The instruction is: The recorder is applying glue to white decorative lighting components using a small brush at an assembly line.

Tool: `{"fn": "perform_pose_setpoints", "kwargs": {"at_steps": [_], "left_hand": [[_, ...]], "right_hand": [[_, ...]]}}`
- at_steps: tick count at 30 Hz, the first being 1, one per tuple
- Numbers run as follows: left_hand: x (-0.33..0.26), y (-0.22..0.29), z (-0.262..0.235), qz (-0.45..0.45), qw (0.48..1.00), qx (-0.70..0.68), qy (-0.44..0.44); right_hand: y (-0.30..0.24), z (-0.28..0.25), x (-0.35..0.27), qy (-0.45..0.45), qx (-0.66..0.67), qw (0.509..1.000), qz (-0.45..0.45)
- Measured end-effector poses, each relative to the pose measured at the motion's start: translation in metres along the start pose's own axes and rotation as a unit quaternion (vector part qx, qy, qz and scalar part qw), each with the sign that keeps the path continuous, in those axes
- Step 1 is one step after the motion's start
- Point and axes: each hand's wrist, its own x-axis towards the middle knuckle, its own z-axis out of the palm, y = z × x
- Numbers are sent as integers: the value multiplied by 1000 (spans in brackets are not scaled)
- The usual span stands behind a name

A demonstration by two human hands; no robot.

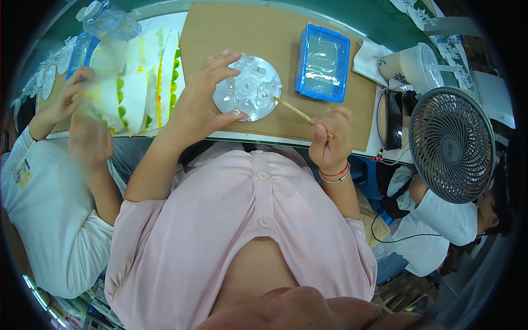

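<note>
A round, pale plate (223,98) lies on the brown board in front of me, with several clear, glassy pieces (254,77) on it. My left hand (204,94) curves around the plate's left side, its fingers at the far rim and its thumb at the near rim, gripping it. From the right, my right hand (333,137) pinches a thin wooden stick (295,111). The stick's tip meets the plate's right edge, next to the clear pieces. Whether the tip carries anything is too small to tell.
Beyond my right hand stands a blue-rimmed tray (298,71) on the brown board (220,27). A fan (452,146), a drink cup (410,66) and a dark case (391,121) are at right. At left, a co-worker's blurred hands (91,137) are near yellow-green printed sheets (135,99) and a bottle (113,22).
</note>
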Motion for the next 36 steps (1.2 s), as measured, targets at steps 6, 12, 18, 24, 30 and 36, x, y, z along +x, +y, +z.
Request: {"fn": "perform_pose_setpoints", "kwargs": {"at_steps": [6, 12, 18, 24, 30, 36], "left_hand": [[-13, 4, 9, -24, 999, 4, 41], [-15, 10, 16, -21, 997, 10, 80], [-15, 13, 18, -23, 994, 51, 94], [-17, 9, 26, -25, 990, 57, 123], [-15, 4, 33, -17, 986, 65, 155], [-14, 6, 37, -16, 982, 79, 171]], "right_hand": [[-14, 0, -14, -9, 13, 1000, 9], [-16, 8, -22, -17, 28, 999, -6], [-8, 14, -26, -30, 31, 998, -41], [-5, 2, -18, -15, 5, 1000, -11], [-7, 7, -13, -22, 40, 999, -27], [-10, 7, -9, -8, 20, 1000, -14]]}}
